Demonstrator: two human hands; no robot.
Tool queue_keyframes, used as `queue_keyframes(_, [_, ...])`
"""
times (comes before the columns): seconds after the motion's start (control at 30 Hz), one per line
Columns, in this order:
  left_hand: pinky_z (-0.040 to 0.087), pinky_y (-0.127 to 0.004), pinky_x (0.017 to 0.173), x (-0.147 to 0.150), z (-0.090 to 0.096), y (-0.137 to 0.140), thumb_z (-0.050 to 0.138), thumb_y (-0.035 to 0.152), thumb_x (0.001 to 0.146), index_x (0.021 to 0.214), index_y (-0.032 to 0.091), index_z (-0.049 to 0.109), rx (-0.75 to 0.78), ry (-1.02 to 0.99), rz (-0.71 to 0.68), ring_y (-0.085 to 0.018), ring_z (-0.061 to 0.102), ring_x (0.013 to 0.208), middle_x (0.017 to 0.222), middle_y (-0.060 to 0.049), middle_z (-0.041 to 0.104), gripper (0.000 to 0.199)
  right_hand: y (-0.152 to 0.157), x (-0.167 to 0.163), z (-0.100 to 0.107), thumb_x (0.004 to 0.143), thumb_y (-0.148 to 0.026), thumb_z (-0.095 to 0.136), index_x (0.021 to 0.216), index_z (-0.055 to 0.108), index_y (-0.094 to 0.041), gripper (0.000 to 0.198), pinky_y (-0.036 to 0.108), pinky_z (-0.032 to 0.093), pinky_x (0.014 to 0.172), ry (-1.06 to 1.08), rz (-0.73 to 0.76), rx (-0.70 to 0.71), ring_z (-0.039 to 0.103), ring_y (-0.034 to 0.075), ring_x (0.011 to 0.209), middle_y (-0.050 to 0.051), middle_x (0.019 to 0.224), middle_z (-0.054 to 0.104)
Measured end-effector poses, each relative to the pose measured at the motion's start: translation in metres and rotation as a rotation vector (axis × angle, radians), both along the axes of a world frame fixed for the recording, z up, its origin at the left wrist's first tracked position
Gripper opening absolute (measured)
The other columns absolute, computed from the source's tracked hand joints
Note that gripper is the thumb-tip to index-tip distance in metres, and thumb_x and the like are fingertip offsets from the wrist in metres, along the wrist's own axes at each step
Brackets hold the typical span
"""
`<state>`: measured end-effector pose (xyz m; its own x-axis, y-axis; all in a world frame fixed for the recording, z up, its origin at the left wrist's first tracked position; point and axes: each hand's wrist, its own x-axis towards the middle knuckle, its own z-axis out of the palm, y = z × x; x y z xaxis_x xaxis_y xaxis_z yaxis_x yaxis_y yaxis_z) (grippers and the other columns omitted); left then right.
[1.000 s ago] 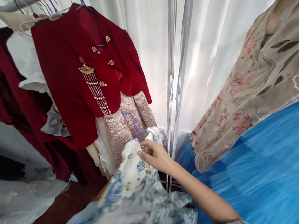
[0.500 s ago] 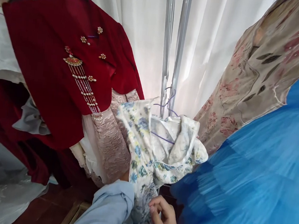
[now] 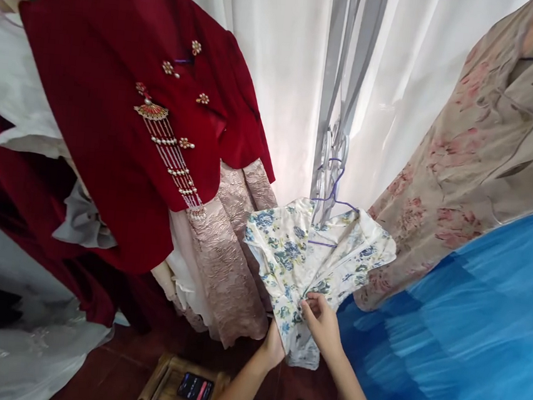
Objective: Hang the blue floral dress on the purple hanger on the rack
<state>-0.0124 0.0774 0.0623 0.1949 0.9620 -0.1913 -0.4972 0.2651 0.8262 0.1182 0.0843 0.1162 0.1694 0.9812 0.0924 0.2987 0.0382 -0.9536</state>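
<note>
A white top with a blue, green and yellow floral print [image 3: 290,246] hangs on a thin purple hanger [image 3: 334,191], its wrapped V-shaped neckline facing me. My left hand [image 3: 274,346] grips the top's lower left edge, with most of its fingers hidden behind the cloth. At the bottom of the neckline my right hand [image 3: 321,320] is closed, thumb and fingers pinching the fabric at the front. The hanger's hook is up against a grey metal upright [image 3: 339,106].
A red jacket with beaded ornaments [image 3: 110,103] and a pink brocade skirt [image 3: 227,265] hang at left. At right are a beige floral dress [image 3: 463,156] and a blue tulle gown [image 3: 461,332]. A phone [image 3: 195,388] lies on a wooden stool [image 3: 161,382] below.
The floral top has swung round and straightened, its front now more toward me. My right hand has moved up to the neckline. The left hand has come into view at the top's side.
</note>
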Motion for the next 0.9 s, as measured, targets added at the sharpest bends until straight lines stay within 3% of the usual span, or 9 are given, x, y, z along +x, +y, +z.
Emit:
queue_keyframes(0.07, [0.035,-0.057,0.119,-0.013,-0.013,-0.009,0.051,0.091,0.072,0.116,0.022,0.075,-0.051,-0.056,-0.059,-0.037,0.049,0.139,0.132,-0.015,0.068,0.085,0.009,-0.011,-0.002,0.085,-0.047,0.062,0.085,0.065,-0.022,0.026,0.032,0.046,0.063,-0.118,-0.020,-0.043,0.066,0.025,0.065,0.004,0.069,0.070])
queue_keyframes(0.17, [0.030,-0.053,0.123,-0.027,-0.023,-0.016,0.070,0.081,0.067,0.121,0.021,0.072,-0.014,0.026,-0.085,-0.037,0.047,0.142,0.136,-0.015,0.066,0.080,0.012,-0.027,-0.009,0.085,-0.046,0.057,0.074,0.060,-0.023,0.026,0.031,0.041,0.059,-0.185,-0.032,-0.101,0.063,0.024,0.059,0.003,0.059,0.064])
queue_keyframes(0.33, [0.036,-0.048,0.120,-0.033,-0.014,-0.009,0.079,0.053,0.075,0.125,0.020,0.069,0.118,0.302,0.094,-0.035,0.053,0.137,0.139,-0.014,0.064,0.061,0.007,-0.041,-0.019,0.087,-0.060,0.054,0.085,0.056,-0.022,0.038,0.031,0.040,0.057,-0.031,-0.017,-0.085,0.059,0.023,0.054,0.000,0.056,0.060])
queue_keyframes(0.43, [0.038,-0.045,0.119,-0.036,-0.008,-0.005,0.076,0.046,0.078,0.123,0.020,0.070,0.172,0.379,0.080,-0.033,0.056,0.134,0.137,-0.014,0.066,0.052,0.005,-0.041,-0.017,0.088,-0.061,0.054,0.097,0.054,-0.021,0.041,0.031,0.038,0.057,-0.090,-0.060,-0.056,0.057,0.023,0.052,-0.003,0.054,0.057])
queue_keyframes(0.57, [0.037,-0.045,0.119,-0.037,-0.010,-0.003,0.073,0.044,0.080,0.123,0.019,0.068,0.216,0.448,0.039,-0.032,0.057,0.134,0.135,-0.015,0.067,0.050,0.012,-0.034,-0.010,0.089,-0.058,0.052,0.085,0.056,-0.022,0.036,0.030,0.036,0.057,-0.135,-0.026,-0.053,0.058,0.021,0.055,-0.001,0.056,0.059])
queue_keyframes(0.63, [0.038,-0.044,0.119,-0.036,-0.014,-0.004,0.075,0.046,0.078,0.121,0.021,0.069,0.185,0.463,0.060,-0.032,0.057,0.134,0.135,-0.014,0.067,0.050,0.014,-0.029,-0.006,0.085,-0.059,0.057,0.074,0.053,-0.023,0.038,0.028,0.033,0.053,-0.045,0.034,-0.102,0.053,0.018,0.050,-0.001,0.052,0.055])
queue_keyframes(0.77, [0.043,-0.048,0.114,-0.031,-0.023,-0.009,0.076,0.055,0.073,0.110,0.018,0.070,0.090,0.538,0.128,-0.037,0.062,0.125,0.126,-0.019,0.070,0.053,0.010,-0.018,0.000,0.075,-0.063,0.065,0.064,0.056,-0.021,0.044,0.026,0.021,0.042,0.358,0.229,-0.364,0.032,0.010,0.035,-0.006,0.041,0.044])
queue_keyframes(0.83, [0.044,-0.049,0.112,-0.027,-0.026,-0.012,0.073,0.058,0.074,0.110,0.016,0.069,0.106,0.576,0.133,-0.038,0.063,0.122,0.124,-0.021,0.071,0.055,0.008,-0.013,0.008,0.070,-0.063,0.071,0.065,0.064,-0.018,0.046,0.025,0.018,0.040,0.482,0.228,-0.413,0.028,0.008,0.033,-0.005,0.039,0.045])
queue_keyframes(0.9, [0.044,-0.048,0.112,-0.020,-0.026,-0.016,0.072,0.058,0.077,0.111,0.017,0.069,0.135,0.595,0.125,-0.037,0.063,0.122,0.123,-0.020,0.071,0.053,0.011,-0.008,0.026,0.066,-0.061,0.077,0.064,0.067,-0.016,0.045,0.025,0.016,0.038,0.522,0.163,-0.363,0.026,0.007,0.032,-0.005,0.038,0.045])
